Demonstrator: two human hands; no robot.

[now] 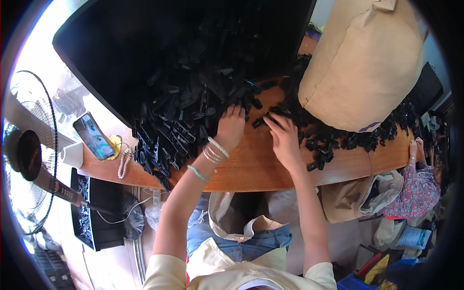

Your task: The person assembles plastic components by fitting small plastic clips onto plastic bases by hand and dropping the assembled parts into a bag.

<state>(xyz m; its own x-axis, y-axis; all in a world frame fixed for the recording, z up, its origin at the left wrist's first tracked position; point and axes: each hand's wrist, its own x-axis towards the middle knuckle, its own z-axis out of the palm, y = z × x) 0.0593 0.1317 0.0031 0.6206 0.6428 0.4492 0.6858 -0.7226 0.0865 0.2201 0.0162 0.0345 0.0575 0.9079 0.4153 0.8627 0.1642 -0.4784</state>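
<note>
A large heap of long black plastic clip-like pieces spills out of a big black bin onto the wooden table. At the heap's right edge is my left hand, its fingers bent close together against the pieces; what lies under the fingertips is hidden. My right hand is over the table to its right, with fingers stretched out and slightly apart. Its fingertips reach a small black piece lying on the wood. Beyond that hand spreads a second heap of black pieces.
A large tan sack stands among the right-hand pieces. On the left are a phone, a beaded strand, a white cup and a fan. A black crate is below. Another person sits at far right.
</note>
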